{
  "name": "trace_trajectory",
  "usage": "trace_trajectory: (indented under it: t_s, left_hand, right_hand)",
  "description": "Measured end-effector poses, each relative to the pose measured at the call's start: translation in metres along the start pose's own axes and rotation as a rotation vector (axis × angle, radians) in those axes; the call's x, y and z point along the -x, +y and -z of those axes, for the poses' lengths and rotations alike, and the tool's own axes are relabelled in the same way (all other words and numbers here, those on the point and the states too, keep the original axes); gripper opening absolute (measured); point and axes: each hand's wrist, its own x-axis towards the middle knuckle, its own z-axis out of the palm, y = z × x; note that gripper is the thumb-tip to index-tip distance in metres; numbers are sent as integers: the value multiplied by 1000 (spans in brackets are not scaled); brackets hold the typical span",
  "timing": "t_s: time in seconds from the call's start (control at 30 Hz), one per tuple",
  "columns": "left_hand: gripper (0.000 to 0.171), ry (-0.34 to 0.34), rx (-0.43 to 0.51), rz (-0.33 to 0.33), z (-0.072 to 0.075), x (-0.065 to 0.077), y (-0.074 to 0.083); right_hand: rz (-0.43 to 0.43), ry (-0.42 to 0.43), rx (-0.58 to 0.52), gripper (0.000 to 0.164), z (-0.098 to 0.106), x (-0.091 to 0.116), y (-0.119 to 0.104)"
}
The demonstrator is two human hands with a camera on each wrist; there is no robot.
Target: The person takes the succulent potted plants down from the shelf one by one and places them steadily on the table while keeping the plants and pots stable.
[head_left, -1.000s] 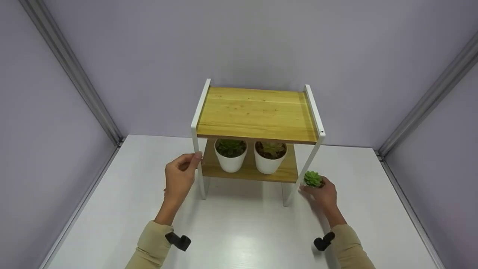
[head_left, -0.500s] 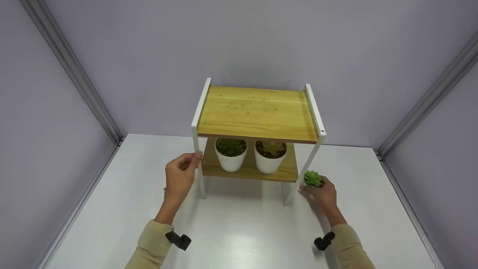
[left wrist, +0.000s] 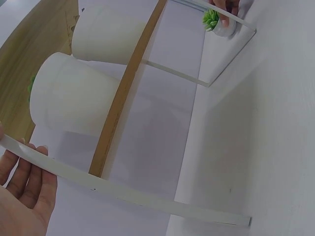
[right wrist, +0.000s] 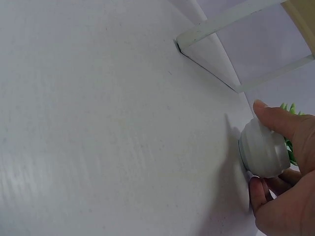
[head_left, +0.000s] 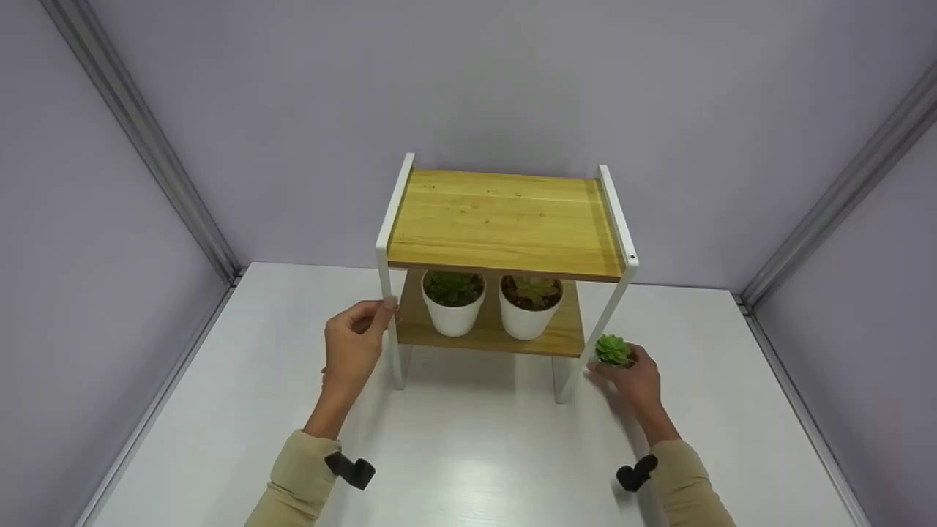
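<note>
A two-tier wooden shelf (head_left: 505, 227) with a white frame stands in the middle of the head view. My left hand (head_left: 351, 355) pinches its left front upright; in the left wrist view, fingers (left wrist: 34, 179) lie behind that white bar (left wrist: 133, 194) and only a bit of the thumb shows. To the right of the shelf, my right hand (head_left: 635, 377) holds a small green succulent (head_left: 613, 350). The right wrist view shows thumb and fingers around its ribbed white pot (right wrist: 263, 150), which sits at the tabletop, close beside the shelf's right leg (right wrist: 211, 32).
Two larger white pots stand on the lower tier: a dark green plant (head_left: 453, 304) at left and a paler succulent (head_left: 528, 307) at right. The white table (head_left: 468, 454) meets a back wall (head_left: 505, 88) behind the shelf, with panels on both sides.
</note>
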Motion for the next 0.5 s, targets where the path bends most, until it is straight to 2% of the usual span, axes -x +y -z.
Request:
trace_trajectory:
  t_s: [0.5]
  left_hand:
    - [40,-2,9,4,0,1,1]
  right_hand:
    - [-42,11,15,92,0,-1,-2]
